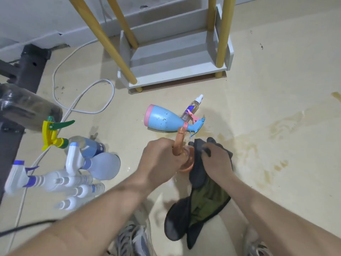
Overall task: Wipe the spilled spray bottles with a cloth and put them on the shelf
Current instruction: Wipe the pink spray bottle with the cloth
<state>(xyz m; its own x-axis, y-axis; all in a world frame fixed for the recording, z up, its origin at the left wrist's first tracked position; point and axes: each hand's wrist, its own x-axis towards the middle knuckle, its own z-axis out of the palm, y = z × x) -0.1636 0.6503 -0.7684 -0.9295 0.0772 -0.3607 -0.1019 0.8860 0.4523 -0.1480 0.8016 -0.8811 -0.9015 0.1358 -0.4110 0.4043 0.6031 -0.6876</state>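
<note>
White bottles: heaped on the floor, far left. Left hand: gripped the neck of the orange spray bottle, held above the wet floor. Right hand: pressed a dark cloth to the bottle's body. Shelf: stood beyond. Recommended: turn the bottle inside the cloth so every side dries.
</note>
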